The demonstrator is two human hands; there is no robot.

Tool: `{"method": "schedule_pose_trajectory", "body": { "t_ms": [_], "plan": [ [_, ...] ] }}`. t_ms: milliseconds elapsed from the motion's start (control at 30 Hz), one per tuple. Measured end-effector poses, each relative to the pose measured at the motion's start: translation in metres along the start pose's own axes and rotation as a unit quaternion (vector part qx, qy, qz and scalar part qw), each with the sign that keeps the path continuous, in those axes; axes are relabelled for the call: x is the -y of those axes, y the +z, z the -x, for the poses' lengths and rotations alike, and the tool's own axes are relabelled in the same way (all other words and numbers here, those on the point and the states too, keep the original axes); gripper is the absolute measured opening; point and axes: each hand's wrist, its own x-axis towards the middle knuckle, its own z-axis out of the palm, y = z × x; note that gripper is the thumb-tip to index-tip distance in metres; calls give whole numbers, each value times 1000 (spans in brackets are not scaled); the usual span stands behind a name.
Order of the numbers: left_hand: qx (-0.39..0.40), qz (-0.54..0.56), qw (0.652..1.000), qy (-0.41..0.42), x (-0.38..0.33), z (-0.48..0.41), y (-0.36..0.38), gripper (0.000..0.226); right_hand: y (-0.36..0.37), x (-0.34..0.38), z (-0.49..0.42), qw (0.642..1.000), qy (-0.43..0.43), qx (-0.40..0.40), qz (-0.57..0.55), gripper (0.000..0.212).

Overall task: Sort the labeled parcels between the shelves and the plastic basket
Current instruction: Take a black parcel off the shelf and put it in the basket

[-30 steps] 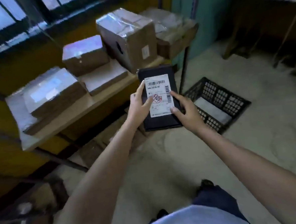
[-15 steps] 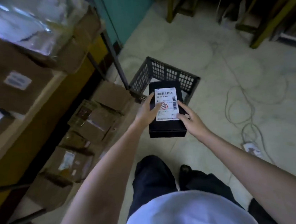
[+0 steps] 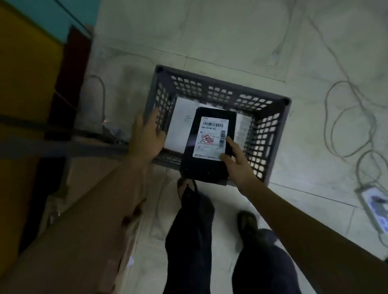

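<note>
The right hand (image 3: 236, 164) grips the black labelled parcel (image 3: 207, 146) lengthwise over the plastic basket's (image 3: 275, 123) near rim, left hand (image 3: 148, 136) spread empty beside it.

A single head-worn wide-angle camera looks almost straight down from standing height, with the wearer's own dark trouser legs (image 3: 229, 258) and shoes filling the bottom centre of the frame. The view faces forward and down onto a pale tiled floor (image 3: 238, 30), where a grey plastic basket (image 3: 276, 128) sits near the middle, close enough that its mesh walls read clearly. Both forearms reach in from the lower corners (the lens bends straight edges towards the margins). A yellow wall (image 3: 14, 78) and brown cartons (image 3: 65, 257) crowd the left edge; a power strip (image 3: 381, 212) lies by the right edge.
</note>
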Motion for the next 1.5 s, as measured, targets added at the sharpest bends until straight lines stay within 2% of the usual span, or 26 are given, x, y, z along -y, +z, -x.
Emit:
{"method": "schedule_pose_trajectory", "body": {
  "t_ms": [133,233,367,467,567,667,767,1000,1100,1233,1333,1400,1500],
  "plan": [
    [-12,-83,996,29,47,-99,55,66,19,-57,-123,997,2,2,73,52],
    [-33,-113,993,-18,76,-137,99,69,33,-104,-196,991,3,15,132,54],
    [-145,-194,970,-16,94,-144,147,68,63,-144,-274,992,-24,30,123,53],
    [-234,-199,952,-15,101,-153,165,66,91,-157,-318,988,-44,18,147,54],
    [-266,-219,938,-24,103,-157,172,65,116,-157,-349,978,-42,83,187,60],
    [-241,-245,938,-45,101,-156,173,65,121,-148,-362,944,28,144,295,66],
    [-198,-263,942,-61,98,-156,171,67,105,-138,-338,893,37,172,415,66],
    [-81,-242,964,-73,78,-146,148,70,57,-108,-231,868,25,158,470,60],
    [4,-212,976,-56,59,-130,121,66,40,-75,-171,855,-40,162,491,60],
    [86,-135,986,40,7,-63,91,63,18,-17,-80,840,-134,151,504,59],
    [55,13,997,49,-39,6,64,59,0,33,-13,836,-193,132,496,59],
    [-19,88,995,41,-64,54,37,53,-15,64,31,822,-235,137,499,59],
    [-136,129,981,52,-96,132,-13,43,-40,105,103,798,-308,159,493,59]
  ]
}}
